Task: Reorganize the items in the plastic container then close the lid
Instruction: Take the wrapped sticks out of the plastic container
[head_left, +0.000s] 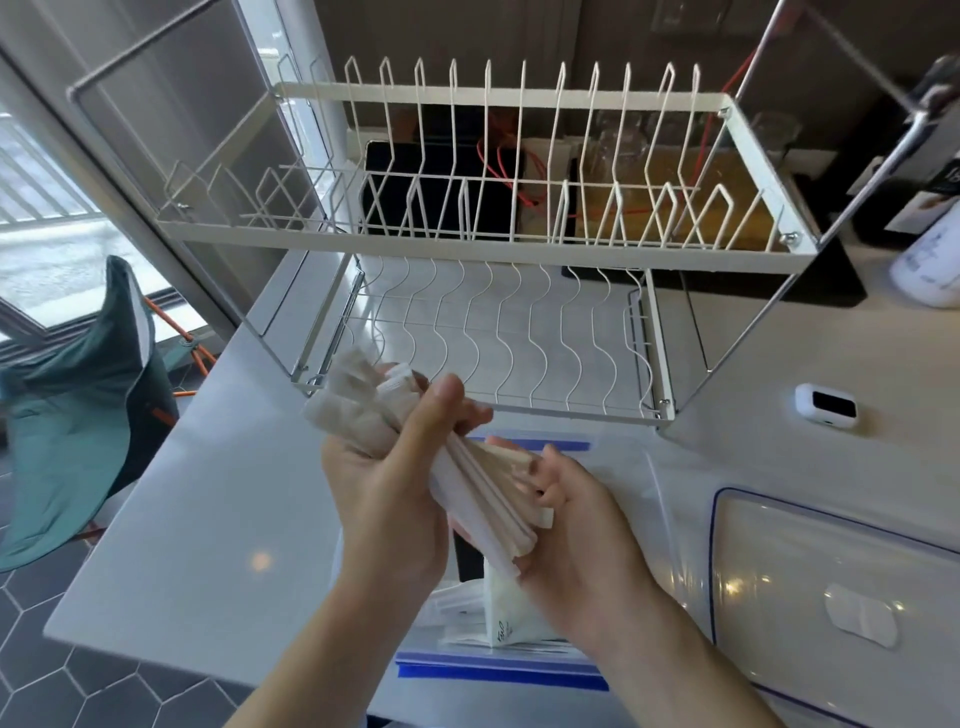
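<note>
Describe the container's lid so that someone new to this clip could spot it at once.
Start at the white dish rack on the counter and look down to the right, past the right hand. The lid lies flat at the picture's right edge. It is the clear sheet with a thin blue rim and a white clip, unlike the small white gadget above it.

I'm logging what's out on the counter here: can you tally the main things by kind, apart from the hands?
White two-tier wire dish rack: 1
Clear plastic container with blue rim: 1
Clear blue-edged container lid: 1
Bundle of paper-wrapped utensils, held in both hands: 1
Small white device with dark screen: 1
White bottle: 1
Total: 6
</note>
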